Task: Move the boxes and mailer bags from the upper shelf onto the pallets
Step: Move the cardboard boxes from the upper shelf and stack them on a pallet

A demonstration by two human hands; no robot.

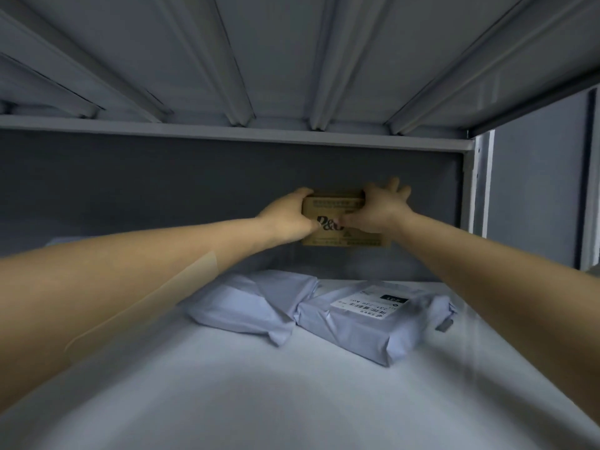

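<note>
A small brown cardboard box [337, 206] with black printed letters is held up at the back of the white shelf [292, 384], close to the grey rear wall. My left hand [289, 219] grips its left side, thumb on the front face. My right hand [380, 209] grips its right side, with the fingers spread behind the top edge. Below the box two grey mailer bags lie on the shelf: a plain mailer bag [240, 303] on the left and a labelled mailer bag [376, 319] with a white shipping label on the right.
The ribbed underside of the shelf above [292, 60] hangs low over my arms. A white upright post [480, 190] frames the shelf at the right, with a grey wall panel [535, 190] beyond it.
</note>
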